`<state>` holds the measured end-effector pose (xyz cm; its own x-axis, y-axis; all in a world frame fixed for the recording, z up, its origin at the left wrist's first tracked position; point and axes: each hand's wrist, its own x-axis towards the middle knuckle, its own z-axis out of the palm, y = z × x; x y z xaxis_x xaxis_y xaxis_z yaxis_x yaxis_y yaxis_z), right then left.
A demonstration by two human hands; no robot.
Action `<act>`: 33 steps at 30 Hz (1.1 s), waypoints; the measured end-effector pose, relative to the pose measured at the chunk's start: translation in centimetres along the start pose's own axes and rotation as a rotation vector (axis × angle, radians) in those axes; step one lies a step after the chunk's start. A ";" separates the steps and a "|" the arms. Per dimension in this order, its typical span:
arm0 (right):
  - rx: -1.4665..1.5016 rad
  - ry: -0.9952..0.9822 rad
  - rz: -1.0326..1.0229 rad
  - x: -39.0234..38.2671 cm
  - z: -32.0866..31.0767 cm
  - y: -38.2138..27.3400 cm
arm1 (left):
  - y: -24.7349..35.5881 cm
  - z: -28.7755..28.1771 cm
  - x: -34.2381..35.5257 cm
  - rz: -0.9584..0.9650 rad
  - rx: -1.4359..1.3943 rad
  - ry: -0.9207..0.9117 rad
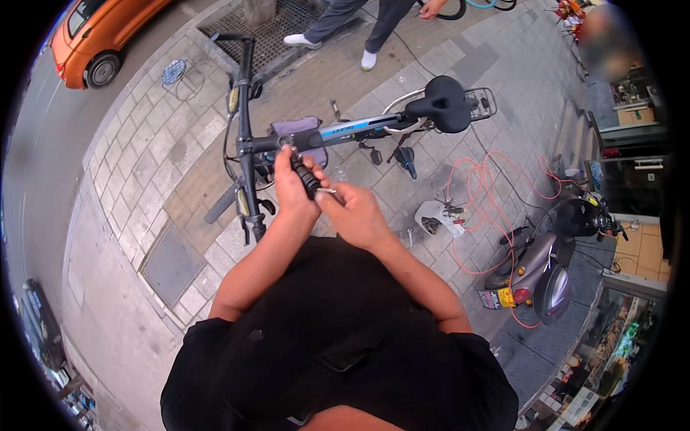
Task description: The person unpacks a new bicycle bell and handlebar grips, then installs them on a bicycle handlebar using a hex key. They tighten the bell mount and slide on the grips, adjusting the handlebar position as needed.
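Between my hands is a short black ribbed cylinder [306,174], perhaps a spring shock, with metal at its far end. My left hand [293,188] is closed around it from the left side. At its near end, my right hand [353,213] pinches a small silvery metal piece [328,191] whose kind I cannot make out. Just beyond my hands stands a grey and black bicycle [345,133] with blue markings. Its handlebar [246,133] is to the left and its black saddle [442,104] to the right.
A white container [449,221] with small parts and tools sits on the paving at right. An orange-red hose [478,188] loops toward a parked scooter [543,273]. Another person's legs [345,25] stand beyond the bicycle. An orange car [100,39] is at far left.
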<state>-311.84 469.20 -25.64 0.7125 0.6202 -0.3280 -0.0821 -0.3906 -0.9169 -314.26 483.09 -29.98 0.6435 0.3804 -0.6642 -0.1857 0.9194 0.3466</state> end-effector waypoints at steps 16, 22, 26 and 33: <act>-0.025 0.108 -0.012 0.9 -0.9 -1.2 | 0.0 -0.6 4.9 -0.266 -0.086 -0.032; 0.179 0.131 0.006 2.7 1.1 3.5 | -0.3 0.3 4.7 -0.194 0.035 0.011; 0.430 0.126 0.070 3.4 1.0 3.3 | -0.7 0.9 4.2 -0.073 0.098 -0.057; 0.596 0.004 0.394 3.6 -2.3 1.2 | -1.4 1.7 2.7 0.052 0.259 -0.302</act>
<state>-307.80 469.39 -27.37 0.5537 0.5067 -0.6609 -0.7003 -0.1461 -0.6987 -311.03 482.69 -31.08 0.8345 0.3442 -0.4303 -0.0555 0.8294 0.5559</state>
